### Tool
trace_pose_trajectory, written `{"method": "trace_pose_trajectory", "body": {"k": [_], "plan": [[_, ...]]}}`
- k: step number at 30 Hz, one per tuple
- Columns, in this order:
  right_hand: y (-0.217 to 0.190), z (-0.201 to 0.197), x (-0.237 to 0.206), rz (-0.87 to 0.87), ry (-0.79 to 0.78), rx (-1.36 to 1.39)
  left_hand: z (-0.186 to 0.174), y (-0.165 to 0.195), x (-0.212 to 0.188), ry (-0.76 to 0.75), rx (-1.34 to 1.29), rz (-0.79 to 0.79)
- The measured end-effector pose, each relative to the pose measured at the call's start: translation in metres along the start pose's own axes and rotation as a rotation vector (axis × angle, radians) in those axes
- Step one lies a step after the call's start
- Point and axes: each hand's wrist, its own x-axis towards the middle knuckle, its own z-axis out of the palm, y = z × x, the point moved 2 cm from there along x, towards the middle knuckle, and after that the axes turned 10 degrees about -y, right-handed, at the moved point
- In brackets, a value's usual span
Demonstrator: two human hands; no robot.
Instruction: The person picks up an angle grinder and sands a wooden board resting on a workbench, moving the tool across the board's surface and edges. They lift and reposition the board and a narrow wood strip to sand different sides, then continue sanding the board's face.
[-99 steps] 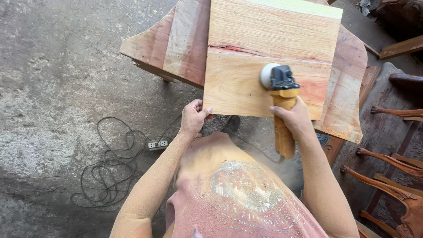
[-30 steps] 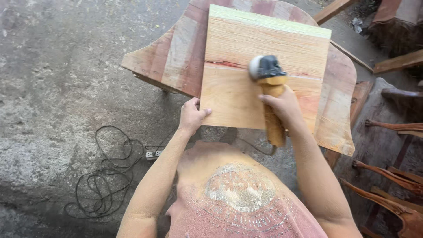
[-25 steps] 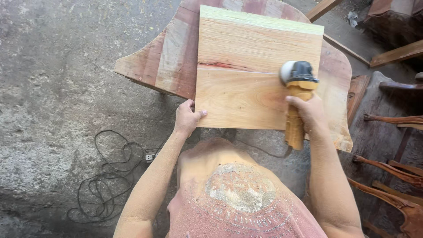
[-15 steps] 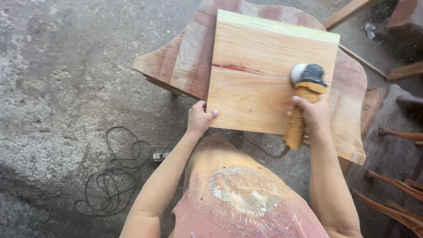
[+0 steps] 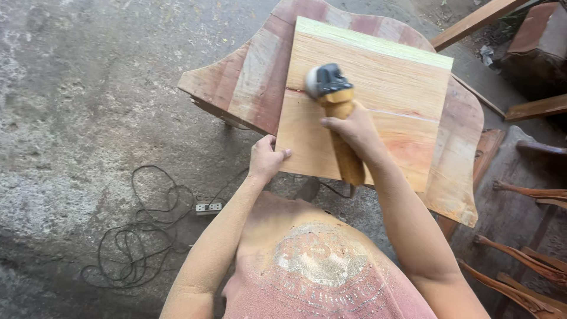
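Pale wood everywhere: 1 square board [image 5: 378, 112] laid flat on a broader reddish slab [image 5: 260, 77] with curved edges, the board's far edge tinted light green. Noted the right hand [image 5: 354, 133] clenched around the dust-coated handle of an angle grinder [image 5: 333, 112], its grey head pressed down on the board's left half, near a thin dark streak in the grain. Found the left hand [image 5: 266, 159] gripping the board's near left corner, thumb on top, fingers curled under the edge. Saw both forearms powdered with fine sawdust, likewise the pink shirt [image 5: 325, 272] with a faded round print.

Spotted the grinder's cable dropping from the handle's end below the slab's near edge. On the rough concrete floor [image 5: 71, 88] to the left, lay 1 white power strip [image 5: 208, 207] beside a loose tangle of black cord [image 5: 136, 236], well apart from the slab. To the right, stood several curved, reddish carved wooden pieces [image 5: 520, 260], near the slab's right edge. Further back, rested a long plank [image 5: 472, 23] set diagonally and a dark wooden block [image 5: 537, 35] beside it.
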Motion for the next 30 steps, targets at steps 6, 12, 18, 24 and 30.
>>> {"method": "trace_pose_trajectory", "body": {"k": [6, 12, 18, 24, 30], "plan": [[0.058, -0.080, -0.048, 0.233, 0.247, 0.168, 0.001, 0.002, 0.006, -0.002, 0.010, -0.011], [0.109, -0.124, -0.082, 0.263, 0.443, 0.441, 0.004, 0.018, -0.012, 0.253, 0.341, 0.092], [0.093, -0.105, -0.065, 0.200, 0.386, 0.530, 0.008, 0.053, 0.032, 0.449, 0.587, 0.586], [0.016, -0.030, 0.023, -0.009, 0.110, 0.159, 0.000, 0.055, 0.058, 0.461, 0.442, 0.643], [-0.028, 0.014, 0.055, 0.047, -0.041, -0.067, -0.003, 0.054, 0.058, 0.445, 0.461, 0.627]]}}
